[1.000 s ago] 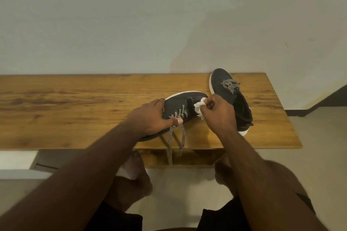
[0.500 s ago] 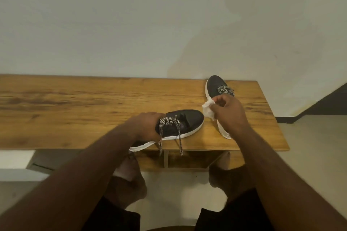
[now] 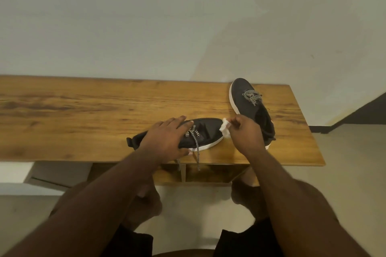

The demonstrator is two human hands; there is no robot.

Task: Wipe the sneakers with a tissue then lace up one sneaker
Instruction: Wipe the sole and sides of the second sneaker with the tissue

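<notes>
Two sneakers sit on the bench (image 3: 83,110): the near sneaker (image 3: 205,132) lies by the front edge, its laces (image 3: 196,148) loose and dangling over it, and the far sneaker (image 3: 248,104) stands just behind to the right, laces bunched. The left hand (image 3: 167,137) rests flat-fingered over the near sneaker, steadying it. The right hand (image 3: 246,133) pinches a crumpled tissue (image 3: 225,130) at that sneaker's toe. Wiping looks underway; whether the far sneaker is wiped cannot be told, and lacing is not yet begun.
</notes>
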